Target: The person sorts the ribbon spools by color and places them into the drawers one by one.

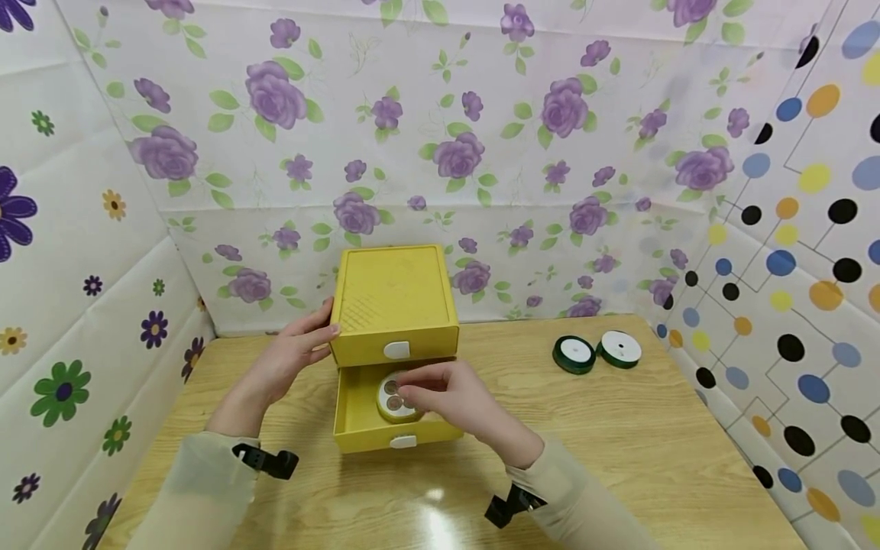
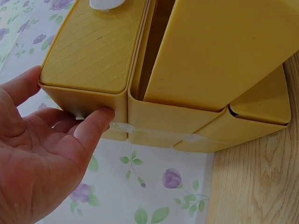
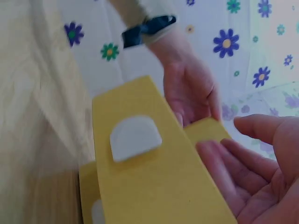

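A yellow drawer unit (image 1: 395, 290) stands on the table, with a drawer (image 1: 351, 405) pulled out below its top one. Inside that drawer lies a round spool (image 1: 393, 406) with a white face and yellow edge, apparently a ribbon roll. My right hand (image 1: 454, 401) reaches over it, thumb and fingers near its right part; contact is unclear. In the right wrist view my right hand (image 3: 261, 172) has its thumb apart from the fingers; the drawer front (image 3: 145, 172) hides the spool. My left hand (image 1: 296, 351) rests against the unit's left side, fingertips (image 2: 100, 116) touching it.
Two dark green ribbon spools, a left one (image 1: 574, 354) and a right one (image 1: 620, 349), lie at the table's back right. The flowered wall cloth (image 1: 412, 153) hangs close behind the unit. White drawer handles (image 1: 402, 441) stick out in front.
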Demonstrator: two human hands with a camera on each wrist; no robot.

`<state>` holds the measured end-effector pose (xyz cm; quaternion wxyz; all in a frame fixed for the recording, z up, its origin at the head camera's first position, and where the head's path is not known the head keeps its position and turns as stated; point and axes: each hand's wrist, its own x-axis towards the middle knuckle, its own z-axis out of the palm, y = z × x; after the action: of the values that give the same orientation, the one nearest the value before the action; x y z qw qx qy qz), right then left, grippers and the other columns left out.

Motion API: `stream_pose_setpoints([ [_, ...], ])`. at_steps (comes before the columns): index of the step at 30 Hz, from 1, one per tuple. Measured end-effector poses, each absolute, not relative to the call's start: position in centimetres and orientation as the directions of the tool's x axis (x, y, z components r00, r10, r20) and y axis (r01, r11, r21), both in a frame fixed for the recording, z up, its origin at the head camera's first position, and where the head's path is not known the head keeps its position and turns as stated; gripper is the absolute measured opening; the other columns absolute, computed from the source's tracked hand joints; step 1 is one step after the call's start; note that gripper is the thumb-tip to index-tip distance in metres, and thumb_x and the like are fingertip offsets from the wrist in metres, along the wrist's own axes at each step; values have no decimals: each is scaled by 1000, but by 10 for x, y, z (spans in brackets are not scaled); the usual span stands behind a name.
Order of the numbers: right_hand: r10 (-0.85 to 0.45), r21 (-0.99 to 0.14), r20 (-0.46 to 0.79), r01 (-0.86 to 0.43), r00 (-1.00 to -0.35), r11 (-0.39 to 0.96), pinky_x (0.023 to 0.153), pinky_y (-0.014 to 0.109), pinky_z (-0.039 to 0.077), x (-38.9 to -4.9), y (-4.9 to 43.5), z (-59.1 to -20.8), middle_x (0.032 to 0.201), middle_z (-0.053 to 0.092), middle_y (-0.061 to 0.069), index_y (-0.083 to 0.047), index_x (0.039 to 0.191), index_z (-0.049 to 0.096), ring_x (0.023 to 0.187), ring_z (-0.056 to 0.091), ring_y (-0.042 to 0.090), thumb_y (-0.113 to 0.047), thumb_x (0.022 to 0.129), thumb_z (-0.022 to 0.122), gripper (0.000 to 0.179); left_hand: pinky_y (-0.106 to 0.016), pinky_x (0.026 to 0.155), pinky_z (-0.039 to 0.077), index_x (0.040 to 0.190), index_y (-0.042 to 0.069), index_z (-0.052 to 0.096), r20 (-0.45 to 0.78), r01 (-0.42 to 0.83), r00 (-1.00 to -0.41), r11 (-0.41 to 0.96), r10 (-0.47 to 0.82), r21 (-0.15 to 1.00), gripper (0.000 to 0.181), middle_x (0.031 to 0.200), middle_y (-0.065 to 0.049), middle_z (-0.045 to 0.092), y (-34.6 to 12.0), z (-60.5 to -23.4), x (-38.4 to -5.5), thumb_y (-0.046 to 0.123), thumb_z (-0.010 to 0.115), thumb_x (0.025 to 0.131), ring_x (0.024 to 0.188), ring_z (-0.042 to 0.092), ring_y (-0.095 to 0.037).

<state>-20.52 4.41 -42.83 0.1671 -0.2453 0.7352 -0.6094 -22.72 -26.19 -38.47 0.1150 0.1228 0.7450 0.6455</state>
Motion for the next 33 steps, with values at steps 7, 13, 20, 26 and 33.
stream_pose_setpoints([
  [7,-612,-1000,-12,-6,-790,28,89,39,64,-192,52,-426,119,77,19,7,130,73,97,78,23,-19,104,74,37,-63,127,19,171,7,3,-13,36,-943,140,334,989,76,178,-13,-8,-263,-385,-227,26,51,116,163,-2,-33],
  [13,-679,-999,-29,31,-733,9,91,43,64,-180,58,-426,114,79,16,7,129,74,102,77,29,-17,106,72,33,-64,127,18,171,7,2,-13,36,-941,137,338,990,76,178,-13,-9,-264,-385,-228,25,51,116,163,-2,-33],
  [20,-793,-994,-101,33,-601,102,88,39,65,-165,66,-435,115,79,19,0,125,79,103,77,35,-14,107,69,25,-64,127,18,172,7,3,-16,30,-945,137,327,990,77,178,-12,-8,-264,-386,-228,26,52,115,163,-3,-32],
  [26,-832,-980,-190,46,-520,195,88,36,64,-159,71,-452,115,80,11,0,127,78,100,78,24,-15,108,66,27,-64,127,18,172,8,4,-23,24,-947,141,320,990,76,178,-12,-7,-264,-385,-228,25,52,115,163,-1,-33],
  [33,-835,-956,-290,182,-468,230,91,45,63,-157,72,-493,118,78,16,9,131,72,106,77,31,-18,109,65,35,-64,127,19,172,9,4,-23,27,-945,145,327,989,76,178,-11,-6,-264,-385,-229,26,52,115,163,0,-32],
])
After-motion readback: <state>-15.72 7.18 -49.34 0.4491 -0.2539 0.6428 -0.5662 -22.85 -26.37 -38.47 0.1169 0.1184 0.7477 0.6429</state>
